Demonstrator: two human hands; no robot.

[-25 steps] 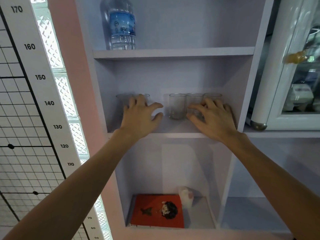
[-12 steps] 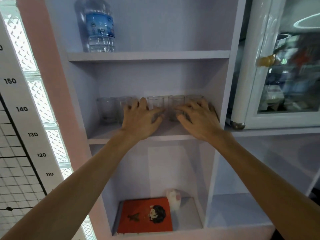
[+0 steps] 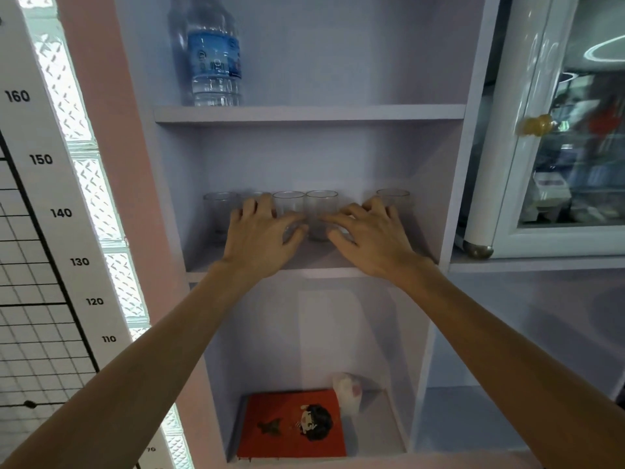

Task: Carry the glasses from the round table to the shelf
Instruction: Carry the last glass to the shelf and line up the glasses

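Several clear glasses stand in a row at the back of the pale middle shelf (image 3: 314, 262). From the left I see one glass (image 3: 219, 211), a second half hidden behind my fingers, then two side by side (image 3: 289, 206) (image 3: 321, 211), and one apart at the right (image 3: 394, 197). My left hand (image 3: 262, 240) and my right hand (image 3: 372, 242) hover palm down over the shelf, fingers spread, with their tips at the glasses. Neither hand is wrapped around a glass. Whatever stands behind my right hand is hidden.
A water bottle (image 3: 214, 59) stands on the shelf above. A red book (image 3: 292, 424) and a small white figure (image 3: 348, 392) lie in the compartment below. A glass-door cabinet (image 3: 558, 147) is at the right, and a height chart (image 3: 61, 211) at the left.
The two middle glasses now stand closer to the left ones, and the gap lies to their right. My hands have drawn nearer each other. The view has shifted a little.
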